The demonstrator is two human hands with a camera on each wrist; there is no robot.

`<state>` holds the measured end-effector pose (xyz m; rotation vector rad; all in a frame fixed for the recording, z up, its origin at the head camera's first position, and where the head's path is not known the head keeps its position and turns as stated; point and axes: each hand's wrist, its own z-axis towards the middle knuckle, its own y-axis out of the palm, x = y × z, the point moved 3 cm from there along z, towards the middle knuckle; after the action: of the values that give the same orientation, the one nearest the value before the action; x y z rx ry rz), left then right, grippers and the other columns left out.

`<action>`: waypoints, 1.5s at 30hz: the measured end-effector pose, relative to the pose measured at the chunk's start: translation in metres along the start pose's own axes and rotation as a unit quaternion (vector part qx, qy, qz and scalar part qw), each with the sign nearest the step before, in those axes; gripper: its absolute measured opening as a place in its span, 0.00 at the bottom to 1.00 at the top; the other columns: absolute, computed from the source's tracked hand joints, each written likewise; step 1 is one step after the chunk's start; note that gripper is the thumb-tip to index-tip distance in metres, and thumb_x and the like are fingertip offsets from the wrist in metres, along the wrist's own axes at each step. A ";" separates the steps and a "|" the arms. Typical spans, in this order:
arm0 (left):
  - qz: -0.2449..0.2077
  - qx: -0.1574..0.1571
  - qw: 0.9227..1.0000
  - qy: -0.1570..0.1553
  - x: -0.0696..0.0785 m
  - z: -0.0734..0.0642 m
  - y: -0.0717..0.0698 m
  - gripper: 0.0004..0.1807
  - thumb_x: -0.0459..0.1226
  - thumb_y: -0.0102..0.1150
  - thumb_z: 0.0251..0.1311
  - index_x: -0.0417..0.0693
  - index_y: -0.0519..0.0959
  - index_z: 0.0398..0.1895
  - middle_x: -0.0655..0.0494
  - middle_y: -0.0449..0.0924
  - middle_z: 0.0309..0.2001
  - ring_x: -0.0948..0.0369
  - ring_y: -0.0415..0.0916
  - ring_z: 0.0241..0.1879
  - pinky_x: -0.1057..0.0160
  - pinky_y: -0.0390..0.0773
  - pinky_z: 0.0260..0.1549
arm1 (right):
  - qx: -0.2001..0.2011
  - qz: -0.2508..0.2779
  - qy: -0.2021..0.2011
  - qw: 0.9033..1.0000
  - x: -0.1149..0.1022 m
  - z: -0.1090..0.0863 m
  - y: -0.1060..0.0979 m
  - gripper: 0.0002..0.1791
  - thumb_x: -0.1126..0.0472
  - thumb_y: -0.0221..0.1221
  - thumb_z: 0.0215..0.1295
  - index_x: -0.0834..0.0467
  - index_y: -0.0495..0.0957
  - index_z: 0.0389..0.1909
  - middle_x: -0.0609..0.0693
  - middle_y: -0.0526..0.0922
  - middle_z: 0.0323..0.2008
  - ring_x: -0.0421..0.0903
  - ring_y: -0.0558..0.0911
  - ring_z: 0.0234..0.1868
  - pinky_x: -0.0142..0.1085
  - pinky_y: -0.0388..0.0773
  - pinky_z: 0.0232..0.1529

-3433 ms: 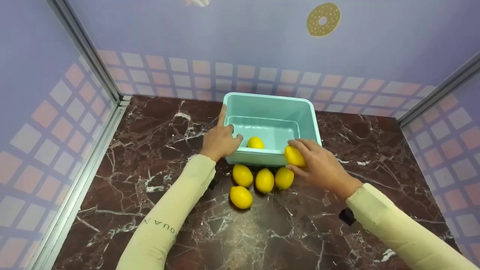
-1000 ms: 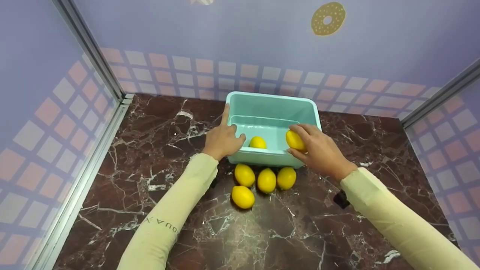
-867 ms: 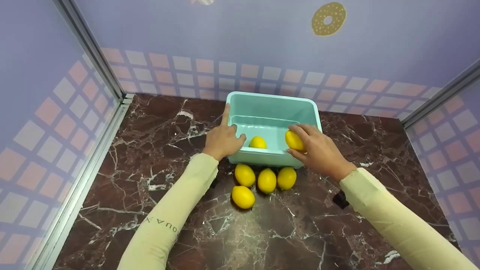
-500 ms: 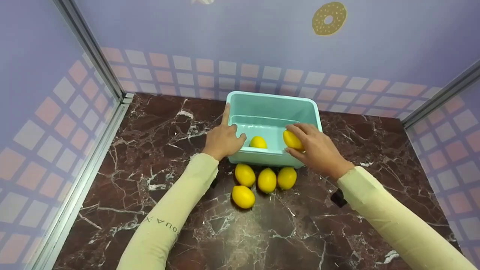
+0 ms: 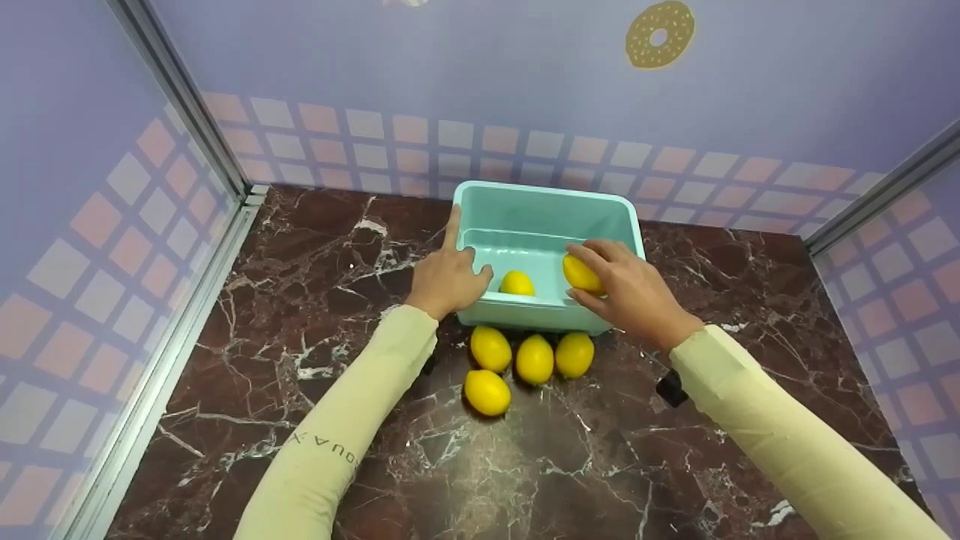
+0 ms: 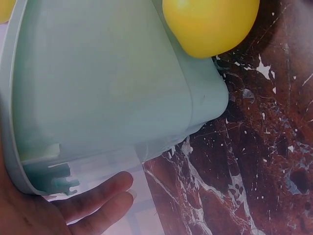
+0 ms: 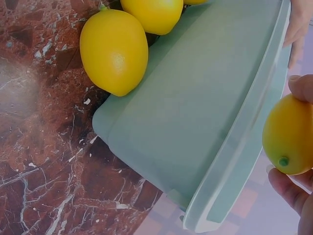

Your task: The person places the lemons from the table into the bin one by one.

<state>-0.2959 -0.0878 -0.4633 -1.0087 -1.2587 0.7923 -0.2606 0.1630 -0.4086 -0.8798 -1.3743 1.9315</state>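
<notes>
My left hand [image 5: 448,279] holds the left rim of a pale green plastic bin [image 5: 547,315], its index finger stretched along the edge and thumb on the inner side. In the left wrist view two fingers [image 6: 105,200] extend down outside the wall. My right hand [image 5: 637,292] grips a lemon [image 5: 582,274] between thumb and fingers above the bin's front right part. The right wrist view shows that lemon [image 7: 288,137] beside the rim, green tip visible. Another lemon [image 5: 517,283] lies inside the bin near the front wall.
Several lemons sit on the dark marbled tabletop [image 5: 600,465] in front of the bin: one at left [image 5: 490,349], one in the middle [image 5: 535,360], one at right [image 5: 575,355], one nearer [image 5: 487,393]. A tiled-pattern wall [image 5: 360,139] stands behind the bin.
The right hand has carried its lemon from over the front rim back into the space above the bin, then slightly left. The left hand keeps its place on the rim.
</notes>
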 end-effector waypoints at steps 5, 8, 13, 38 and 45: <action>0.000 0.004 1.000 0.003 0.000 0.001 0.000 0.29 0.55 0.42 0.65 0.43 0.80 0.53 0.54 0.28 0.79 0.52 0.76 0.26 0.53 0.77 0.25 | 0.003 -0.004 -0.009 1.000 0.001 0.001 0.000 0.33 0.47 0.62 0.63 0.49 0.67 0.68 0.56 0.74 0.60 0.54 0.75 0.56 0.51 0.78 0.49; -0.002 0.005 1.000 0.003 0.000 0.001 0.001 0.29 0.55 0.42 0.65 0.44 0.80 0.53 0.54 0.28 0.79 0.52 0.76 0.26 0.53 0.76 0.25 | 0.004 -0.006 -0.010 1.000 0.002 0.002 0.000 0.33 0.47 0.62 0.63 0.48 0.67 0.68 0.56 0.74 0.59 0.55 0.75 0.55 0.51 0.78 0.49; -0.005 0.000 1.000 0.001 -0.001 0.001 0.001 0.29 0.54 0.41 0.65 0.44 0.80 0.54 0.55 0.27 0.79 0.54 0.76 0.25 0.54 0.75 0.25 | 0.005 -0.007 -0.003 1.000 0.003 0.003 0.001 0.32 0.48 0.62 0.63 0.48 0.67 0.68 0.56 0.74 0.59 0.55 0.75 0.55 0.51 0.78 0.48; 0.005 -0.005 1.000 -0.004 -0.001 0.001 0.001 0.31 0.55 0.41 0.65 0.44 0.79 0.57 0.57 0.25 0.79 0.52 0.77 0.29 0.53 0.77 0.30 | -0.012 -0.008 0.003 1.000 0.002 0.014 0.005 0.33 0.48 0.61 0.64 0.49 0.66 0.69 0.57 0.74 0.60 0.55 0.74 0.57 0.51 0.76 0.53; 0.003 -0.009 1.000 -0.003 -0.002 0.001 0.002 0.31 0.55 0.40 0.65 0.44 0.78 0.57 0.55 0.25 0.79 0.53 0.76 0.26 0.54 0.77 0.26 | -0.011 -0.003 0.007 1.000 0.002 0.018 0.005 0.33 0.48 0.61 0.64 0.51 0.66 0.69 0.56 0.74 0.59 0.55 0.74 0.58 0.50 0.76 0.52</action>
<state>-0.2971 -0.0884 -0.4654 -1.0257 -1.2717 0.7895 -0.2765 0.1534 -0.4096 -0.8968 -1.3914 1.9050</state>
